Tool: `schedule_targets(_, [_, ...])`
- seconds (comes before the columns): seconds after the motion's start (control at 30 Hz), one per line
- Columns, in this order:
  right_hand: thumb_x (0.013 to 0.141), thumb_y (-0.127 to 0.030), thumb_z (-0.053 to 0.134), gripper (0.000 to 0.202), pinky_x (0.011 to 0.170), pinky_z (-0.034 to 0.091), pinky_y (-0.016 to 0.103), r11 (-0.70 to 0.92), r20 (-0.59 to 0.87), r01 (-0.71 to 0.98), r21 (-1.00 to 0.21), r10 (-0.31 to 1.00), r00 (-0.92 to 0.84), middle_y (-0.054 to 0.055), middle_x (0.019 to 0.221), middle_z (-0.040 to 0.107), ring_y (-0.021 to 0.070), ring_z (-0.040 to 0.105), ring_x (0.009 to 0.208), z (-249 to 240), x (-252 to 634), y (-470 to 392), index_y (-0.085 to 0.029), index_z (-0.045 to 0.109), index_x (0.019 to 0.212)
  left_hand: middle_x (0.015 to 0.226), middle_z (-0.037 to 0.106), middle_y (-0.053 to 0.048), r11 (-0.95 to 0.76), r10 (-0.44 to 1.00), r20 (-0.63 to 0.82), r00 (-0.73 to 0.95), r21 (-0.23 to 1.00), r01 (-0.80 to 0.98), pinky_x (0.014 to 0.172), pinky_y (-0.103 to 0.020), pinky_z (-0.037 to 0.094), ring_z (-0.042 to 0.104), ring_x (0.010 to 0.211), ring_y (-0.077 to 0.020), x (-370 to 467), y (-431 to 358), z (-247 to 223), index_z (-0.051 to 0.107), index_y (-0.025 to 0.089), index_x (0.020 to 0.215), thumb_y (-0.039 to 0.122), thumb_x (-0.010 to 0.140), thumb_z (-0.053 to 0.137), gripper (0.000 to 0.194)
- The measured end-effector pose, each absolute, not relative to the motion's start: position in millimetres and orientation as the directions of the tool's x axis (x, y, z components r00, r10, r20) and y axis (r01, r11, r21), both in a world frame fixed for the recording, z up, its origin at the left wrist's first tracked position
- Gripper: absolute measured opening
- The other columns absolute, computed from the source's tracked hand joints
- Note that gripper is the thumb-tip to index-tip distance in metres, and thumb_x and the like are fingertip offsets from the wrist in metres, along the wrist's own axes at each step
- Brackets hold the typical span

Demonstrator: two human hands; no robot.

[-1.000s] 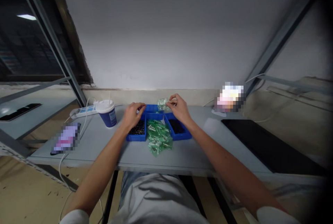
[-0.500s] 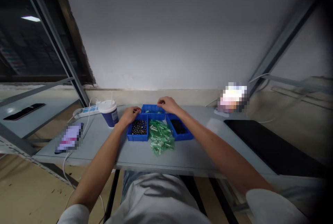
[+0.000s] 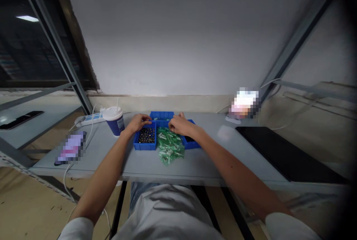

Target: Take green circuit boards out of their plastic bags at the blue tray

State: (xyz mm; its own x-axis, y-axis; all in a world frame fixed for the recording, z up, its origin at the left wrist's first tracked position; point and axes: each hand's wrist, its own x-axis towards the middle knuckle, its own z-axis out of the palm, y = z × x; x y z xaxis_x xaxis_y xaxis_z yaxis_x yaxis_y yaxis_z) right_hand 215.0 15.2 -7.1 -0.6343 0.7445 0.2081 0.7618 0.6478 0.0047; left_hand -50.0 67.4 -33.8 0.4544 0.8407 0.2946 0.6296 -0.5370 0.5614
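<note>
Right hand (image 3: pixel 180 124) nearer green packets (image 3: pixel 170 149), left hand (image 3: pixel 139 122) by bin (image 3: pixel 145 146); fingers curled, hold unclear; cup label (image 3: pixel 121 124) unreadable.

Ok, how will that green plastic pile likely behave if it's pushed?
The green plastic pile looks thin and crinkled, so it would probably flex rather than stay stiff. Its shiny surface suggests it may slide easily. The blue bin close on its left would likely limit spreading that way.
</note>
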Motion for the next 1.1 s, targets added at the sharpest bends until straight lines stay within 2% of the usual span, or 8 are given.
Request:
schedule_targets(0.07, [0.076,-0.004,0.06,0.023,0.087,0.035,0.044,0.638,0.237,0.77,-0.004,0.748,-0.62,0.004,0.064,0.063,0.0233,0.057,0.084,-5,219,15,-0.02,0.062,0.06,0.09,0.073,-0.004,-0.538,0.841,0.295,0.454,0.552,0.637,0.08,-0.031,0.047,0.064,0.083,-0.0203,-49,67,-32,0.074,0.018,0.097,0.04,0.08,0.067,0.028])
schedule_targets(0.17, [0.078,-0.008,0.059,0.017,0.086,0.037,0.041,0.623,0.337,0.781,-0.04,0.744,-0.577,0.005,0.079,0.065,0.023,0.055,0.09,-4,230,19,-0.02,0.063,0.067,0.088,0.072,-0.004,-0.543,0.839,0.297,0.457,0.531,0.651,0.08,-0.03,0.047,0.063,0.082,-0.0202,-48,65,-30,0.074,0.019,0.096,0.04,0.08,0.067,0.027])
schedule_targets(0.27, [0.082,-0.013,0.058,0.011,0.087,0.04,0.037,0.659,0.402,0.732,-0.173,0.726,-0.558,0.006,0.091,0.066,0.0211,0.055,0.094,-9,241,30,-0.02,0.064,0.076,0.094,0.071,-0.006,-0.548,0.837,0.323,0.442,0.494,0.675,0.08,-0.03,0.048,0.063,0.084,-0.021,-47,65,-30,0.075,0.019,0.096,0.041,0.079,0.068,0.028])
schedule_targets(0.37, [0.084,-0.017,0.055,0.01,0.086,0.043,0.033,0.687,0.393,0.645,-0.334,0.724,-0.567,0.004,0.088,0.066,0.0187,0.057,0.089,-18,247,42,-0.019,0.064,0.08,0.098,0.068,-0.008,-0.557,0.83,0.346,0.438,0.465,0.688,0.081,-0.03,0.049,0.062,0.087,-0.0214,-45,65,-31,0.075,0.018,0.095,0.044,0.078,0.068,0.032])
schedule_targets(0.63, [0.088,-0.025,0.053,0.009,0.077,0.045,0.029,0.591,0.308,0.59,-0.549,0.8,-0.515,0.004,0.086,0.067,0.0178,0.06,0.081,-27,250,51,-0.02,0.06,0.087,0.086,0.071,-0.005,-0.534,0.845,0.32,0.428,0.491,0.689,0.077,-0.03,0.046,0.062,0.082,-0.0215,-41,63,-32,0.075,0.016,0.092,0.039,0.078,0.067,0.028])
schedule_targets(0.93, [0.085,-0.019,0.051,0.007,0.072,0.041,0.028,0.466,0.292,0.709,-0.529,0.885,-0.363,0.004,0.084,0.065,0.0169,0.057,0.076,-34,236,57,-0.019,0.058,0.085,0.091,0.072,-0.006,-0.551,0.834,0.363,0.416,0.505,0.664,0.079,-0.03,0.047,0.064,0.084,-0.0216,-37,63,-37,0.075,0.016,0.092,0.036,0.078,0.07,0.025])
schedule_targets(1.1, [0.084,-0.015,0.052,0.008,0.079,0.042,0.03,0.509,0.347,0.743,-0.434,0.856,-0.383,0.006,0.088,0.064,0.0186,0.056,0.084,-36,230,57,-0.019,0.059,0.082,0.096,0.072,-0.008,-0.57,0.821,0.375,0.431,0.492,0.658,0.083,-0.033,0.048,0.064,0.088,-0.0226,-36,65,-39,0.075,0.016,0.097,0.035,0.079,0.07,0.026])
